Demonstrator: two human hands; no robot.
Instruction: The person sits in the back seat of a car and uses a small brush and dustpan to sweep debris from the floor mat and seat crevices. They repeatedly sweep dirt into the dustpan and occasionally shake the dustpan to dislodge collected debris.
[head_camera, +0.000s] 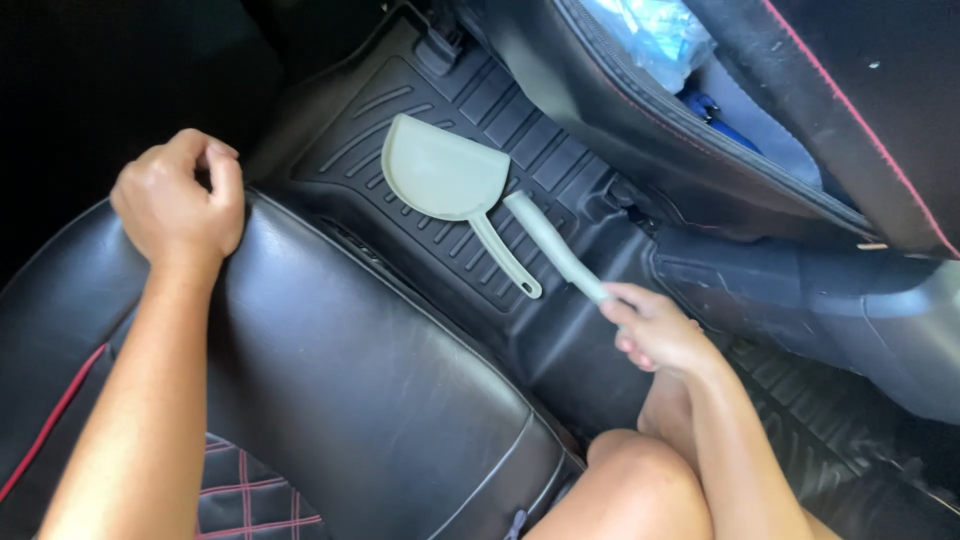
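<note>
two hands: right (655, 330) grips pale brush handle (555, 245); left (180, 200) clenched on seat (350, 380).

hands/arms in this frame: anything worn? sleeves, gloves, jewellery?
Nothing worn. The left hand and right hand are both bare: no gloves, rings, watch or bands visible. Both forearms are uncovered up to the frame edge, no sleeves in view. Fingernails look short and unpainted.

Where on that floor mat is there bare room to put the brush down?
The ribbed floor mat is bare right of the dustpan, toward the seat base. It is crowded where the dustpan's handle meets the brush in the right hand.
</note>
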